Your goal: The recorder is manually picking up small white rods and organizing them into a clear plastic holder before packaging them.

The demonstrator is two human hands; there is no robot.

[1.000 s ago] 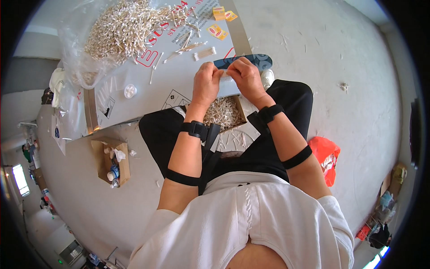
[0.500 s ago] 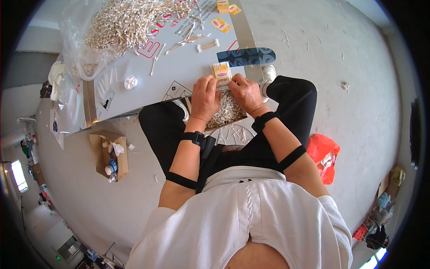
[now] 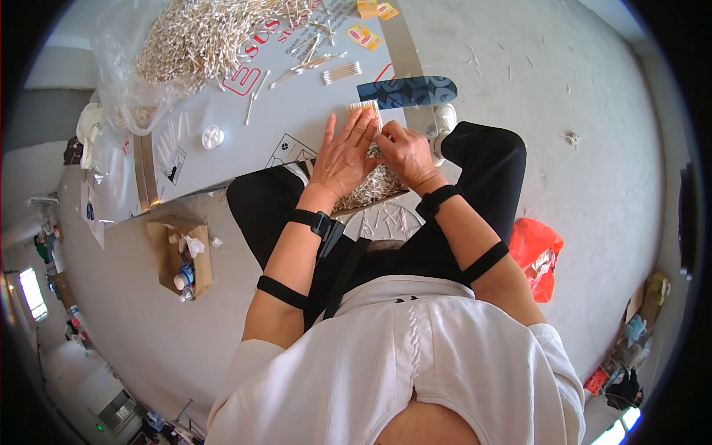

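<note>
A small pack of cotton swabs point(image 3: 364, 106) with a yellow label lies at the near edge of the tabletop, its white tips pointing away from me. My left hand point(image 3: 345, 157) is laid over it with fingers stretched out and spread, covering most of the label. At the pack's near right corner my right hand point(image 3: 406, 153) has its fingers curled in and pinched on the pack. Just below both hands, an open carton of loose swabs point(image 3: 380, 187) sits between my legs, partly hidden by them.
A big heap of swabs point(image 3: 193, 44) in a clear plastic bag covers the table's far left. Several loose swabs point(image 3: 341, 72), yellow labels point(image 3: 363, 37), a round white container point(image 3: 213, 136) and a dark patterned strip point(image 3: 408, 92) lie nearby. A cardboard box point(image 3: 204, 267) and red bag point(image 3: 535, 256) flank me.
My left hand has opened from a closed grip and moved up flat over the pack, hiding the label that showed before. My right hand stays almost where it was.
</note>
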